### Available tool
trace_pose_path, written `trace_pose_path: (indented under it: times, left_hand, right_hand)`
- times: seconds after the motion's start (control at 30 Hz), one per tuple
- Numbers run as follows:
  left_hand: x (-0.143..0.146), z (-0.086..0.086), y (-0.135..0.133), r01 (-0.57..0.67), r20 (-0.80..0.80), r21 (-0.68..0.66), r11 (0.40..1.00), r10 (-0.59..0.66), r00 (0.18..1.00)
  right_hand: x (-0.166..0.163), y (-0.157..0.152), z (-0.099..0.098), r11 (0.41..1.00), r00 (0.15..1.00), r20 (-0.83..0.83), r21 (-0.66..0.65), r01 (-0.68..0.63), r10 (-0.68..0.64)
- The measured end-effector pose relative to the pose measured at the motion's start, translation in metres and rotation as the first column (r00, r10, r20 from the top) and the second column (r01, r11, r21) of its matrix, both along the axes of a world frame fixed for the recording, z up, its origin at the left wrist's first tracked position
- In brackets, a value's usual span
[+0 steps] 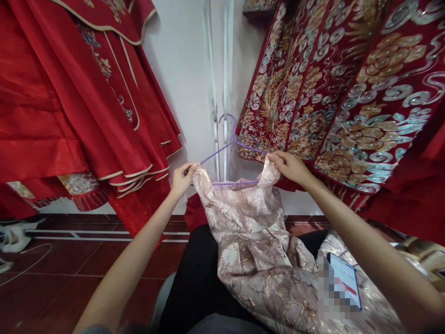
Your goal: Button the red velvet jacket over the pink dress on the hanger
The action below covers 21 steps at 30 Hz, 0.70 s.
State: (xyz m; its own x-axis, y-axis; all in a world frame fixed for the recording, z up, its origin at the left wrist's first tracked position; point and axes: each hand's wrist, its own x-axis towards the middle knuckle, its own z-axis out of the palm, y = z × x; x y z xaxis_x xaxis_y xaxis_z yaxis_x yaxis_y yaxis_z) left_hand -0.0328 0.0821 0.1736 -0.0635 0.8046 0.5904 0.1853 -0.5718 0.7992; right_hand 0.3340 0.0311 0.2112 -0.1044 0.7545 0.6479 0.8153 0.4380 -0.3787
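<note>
A pale pink brocade dress (250, 218) with a shiny floral pattern lies across my lap, its shoulders raised on a purple hanger (219, 150). My left hand (183, 178) pinches the left shoulder of the dress at the hanger's end. At the other shoulder, my right hand (290, 166) closes its fingers on the strap and the hanger's arm. The hanger's hook points up in front of a white metal rail. On the skirt near my right forearm rests a phone (346, 280) with its screen lit, partly blurred out.
Red garments (114, 93) hang at the left, and a red skirt with gold and silver embroidery (333, 93) hangs at the right. White upright poles (222, 69) stand between them against the wall. White shoes (15, 239) and a cable lie on the tiled floor at left.
</note>
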Motion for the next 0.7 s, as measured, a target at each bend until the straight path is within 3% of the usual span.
trace_pose_path:
  times: [0.1, 0.2, 0.33, 0.47, 0.57, 0.7]
  left_hand:
    - [0.009, 0.020, 0.003, 0.010, -0.231, 0.052, 0.999, 0.002, 0.973]
    - [0.002, 0.019, 0.008, 0.078, -0.216, -0.019, 0.997, -0.081, 0.973]
    - [-0.012, -0.009, 0.010, 0.102, 0.061, -0.204, 0.974, -0.091, 0.994]
    - [-0.022, -0.046, 0.008, 0.159, 0.249, -0.358, 0.920, -0.070, 0.966]
    - [-0.027, -0.073, 0.014, 0.188, 0.296, -0.346, 0.919, -0.083, 0.951]
    - [-0.023, -0.104, 0.030, 0.124, -0.031, -0.317, 0.940, -0.141, 0.989]
  right_hand:
    - [0.007, 0.002, -0.001, 0.993, 0.984, -0.166, -0.091, -0.081, 0.065]
    - [0.020, 0.009, -0.010, 0.965, 0.852, -0.517, -0.176, -0.194, 0.077]
    - [0.027, 0.016, -0.050, 0.938, 0.547, -0.837, -0.183, -0.293, 0.007]
    - [0.026, 0.014, -0.108, 0.846, 0.439, -0.898, -0.216, -0.488, 0.024]
    - [0.026, 0.018, -0.134, 0.835, 0.493, -0.870, -0.270, -0.480, 0.002]
    - [0.016, 0.039, -0.132, 0.827, 0.665, -0.746, -0.394, -0.402, -0.032]
